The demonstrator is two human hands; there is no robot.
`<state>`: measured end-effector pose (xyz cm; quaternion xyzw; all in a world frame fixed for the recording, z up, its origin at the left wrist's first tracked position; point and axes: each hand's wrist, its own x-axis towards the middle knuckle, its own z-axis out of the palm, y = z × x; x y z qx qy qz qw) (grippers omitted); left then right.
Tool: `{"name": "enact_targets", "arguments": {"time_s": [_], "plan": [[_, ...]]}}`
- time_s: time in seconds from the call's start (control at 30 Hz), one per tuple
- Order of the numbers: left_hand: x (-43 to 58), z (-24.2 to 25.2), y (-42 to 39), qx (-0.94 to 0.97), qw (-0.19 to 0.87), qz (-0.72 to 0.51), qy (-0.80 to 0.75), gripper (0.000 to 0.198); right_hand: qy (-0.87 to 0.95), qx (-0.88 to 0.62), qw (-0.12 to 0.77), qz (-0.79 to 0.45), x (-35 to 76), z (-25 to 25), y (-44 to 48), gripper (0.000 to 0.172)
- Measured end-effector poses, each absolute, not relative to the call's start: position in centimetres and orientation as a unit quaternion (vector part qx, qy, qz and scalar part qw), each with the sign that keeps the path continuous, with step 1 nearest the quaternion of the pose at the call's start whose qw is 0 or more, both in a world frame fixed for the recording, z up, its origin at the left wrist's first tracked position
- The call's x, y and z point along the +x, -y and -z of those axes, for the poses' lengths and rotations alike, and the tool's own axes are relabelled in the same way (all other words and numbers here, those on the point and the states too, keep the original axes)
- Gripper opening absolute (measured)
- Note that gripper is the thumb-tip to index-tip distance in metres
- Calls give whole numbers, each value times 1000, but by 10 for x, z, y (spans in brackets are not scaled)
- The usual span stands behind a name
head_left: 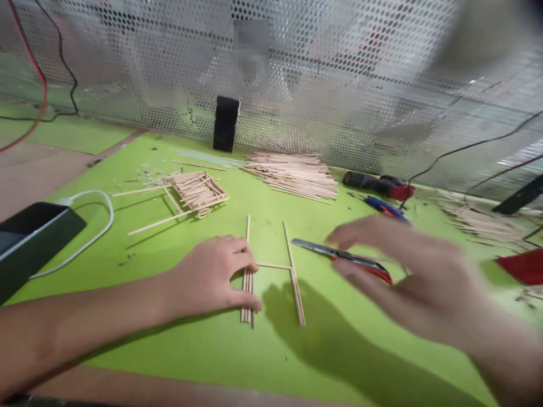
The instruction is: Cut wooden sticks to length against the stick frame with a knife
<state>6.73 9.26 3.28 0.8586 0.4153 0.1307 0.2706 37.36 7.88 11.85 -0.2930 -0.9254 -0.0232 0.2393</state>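
Observation:
My left hand [220, 274] rests on the green tabletop, its thumb and fingers closed over a small bundle of thin wooden sticks [247, 308]. A short stick [275, 265] runs from under its fingertips to a second pair of long sticks [298, 299], forming an H-like shape. On the right, my right hand [407, 271] is smeared by motion. Its thumb and fingers are spread around a red-handled utility knife [360, 264], which looks sharp against the blurred hand. The knife's blade points left, towards the sticks.
Behind my left hand stands a small stick structure [197, 192] filled with short pieces. A large stick pile [292, 175] lies near the mesh wall, below a leaning phone [226, 124]. Right of it are a black-and-red tool [377, 183] and a blue tool [384, 208]. A cabled dark box [51, 232] sits left.

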Motion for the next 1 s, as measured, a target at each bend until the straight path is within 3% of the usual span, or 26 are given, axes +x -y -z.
{"name": "enact_targets", "arguments": {"time_s": [0.07,0.17,0.4,1.0], "plan": [[67,-32,-94,863,265,-135,-408,65,948,-241,201,-54,350,-94,-83,10],[65,-28,-94,871,254,-147,-394,71,954,-221,157,-131,332,-62,-71,21],[65,-22,-94,879,214,-191,-380,90,949,-222,136,-176,331,-44,-68,30],[66,-25,-92,897,175,-163,-373,69,954,-219,152,-138,327,-40,-68,34]]}}
